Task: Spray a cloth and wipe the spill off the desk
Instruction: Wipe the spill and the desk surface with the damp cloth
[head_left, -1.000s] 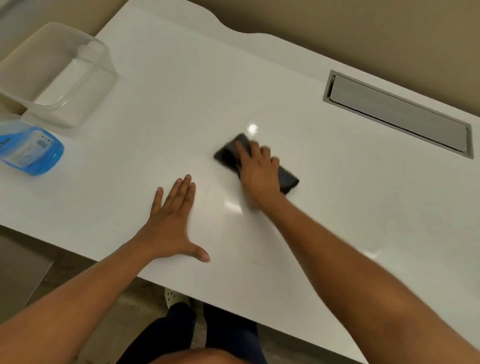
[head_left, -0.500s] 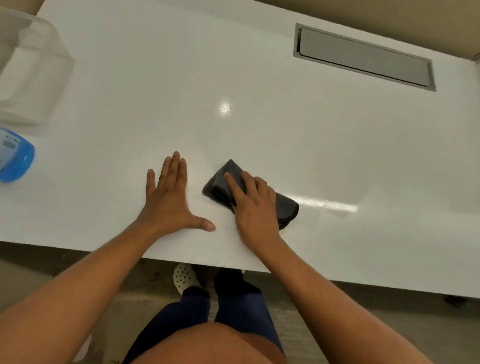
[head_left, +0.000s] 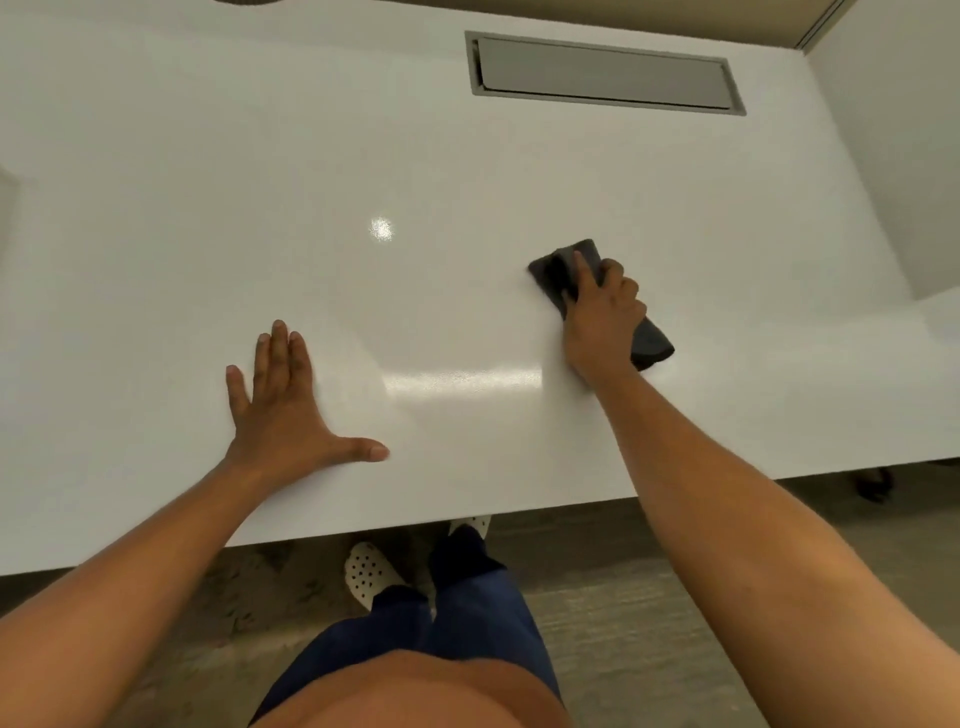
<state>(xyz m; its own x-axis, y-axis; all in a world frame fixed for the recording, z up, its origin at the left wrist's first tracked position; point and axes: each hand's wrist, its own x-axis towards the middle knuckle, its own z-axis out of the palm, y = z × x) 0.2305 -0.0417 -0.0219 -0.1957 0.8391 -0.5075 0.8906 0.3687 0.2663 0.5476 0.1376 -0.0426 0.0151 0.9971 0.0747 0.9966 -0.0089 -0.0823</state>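
Right hand (head_left: 602, 317) presses flat on a folded dark cloth (head_left: 563, 267) on the white worktop (head_left: 208, 156), fingers spread over it; left hand (head_left: 283, 402) lies open, empty, bracing nearby; firm, overlapping strokes should clear any spill

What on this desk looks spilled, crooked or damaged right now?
Nothing stands out. The white desk shows only glare, no visible puddle or stain. The right hand presses a folded dark cloth flat on it, the left hand rests spread near the front edge, and the grey hatch sits flush at the back.
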